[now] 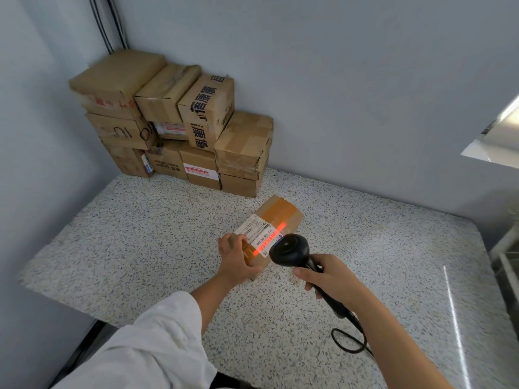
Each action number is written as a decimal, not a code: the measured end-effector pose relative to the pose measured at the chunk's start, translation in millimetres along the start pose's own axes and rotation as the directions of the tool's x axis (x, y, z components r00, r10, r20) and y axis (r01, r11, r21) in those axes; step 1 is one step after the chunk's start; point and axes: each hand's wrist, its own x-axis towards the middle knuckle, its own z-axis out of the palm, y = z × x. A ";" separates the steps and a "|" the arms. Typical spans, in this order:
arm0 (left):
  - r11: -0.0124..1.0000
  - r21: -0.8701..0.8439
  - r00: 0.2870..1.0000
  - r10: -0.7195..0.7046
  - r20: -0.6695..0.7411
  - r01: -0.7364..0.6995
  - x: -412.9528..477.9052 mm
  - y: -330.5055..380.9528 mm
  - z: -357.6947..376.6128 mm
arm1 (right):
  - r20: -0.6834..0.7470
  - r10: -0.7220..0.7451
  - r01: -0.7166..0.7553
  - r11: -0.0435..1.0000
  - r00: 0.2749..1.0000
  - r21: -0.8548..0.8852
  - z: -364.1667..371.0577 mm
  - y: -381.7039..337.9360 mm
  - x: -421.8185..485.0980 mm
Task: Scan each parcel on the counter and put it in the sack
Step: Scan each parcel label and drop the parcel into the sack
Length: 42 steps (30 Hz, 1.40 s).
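I note the small brown cardboard parcel (276, 217) lying mid speckled counter (140, 234). My left hand (234, 255) grips its near end; my right hand (328, 276) clasps the black handheld scanner (289, 249). I judge the parcel light and stiff: grasp across the narrow sides.

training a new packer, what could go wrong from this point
1. The left hand holding the parcel covers the near end of its label, so the scanner in the right hand may misread if the left hand creeps toward the red line.
2. The cable loops on the counter and could snag.
3. No sack is in view; the drop may need a turn.
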 end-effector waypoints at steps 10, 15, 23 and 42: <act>1.000 0.014 1.000 0.005 0.008 -0.005 0.8 1.2 -2.8 | 0.002 0.007 -0.007 1.000 1.000 0.021 1.1 1.6 0.3; 1.000 0.016 0.999 -0.007 0.035 0.007 0.5 2.7 -5.7 | 0.001 0.008 -0.008 0.999 1.000 0.033 2.1 2.7 0.2; 0.998 0.060 0.999 -0.022 0.035 0.020 1.8 4.8 -6.3 | 0.002 0.026 -0.026 0.997 1.000 0.078 2.9 0.8 -2.1; 0.993 0.115 0.988 0.049 -0.149 -0.031 -8.7 71.0 -15.5 | -0.224 -0.070 0.053 0.995 0.972 -0.083 -43.1 1.1 -52.4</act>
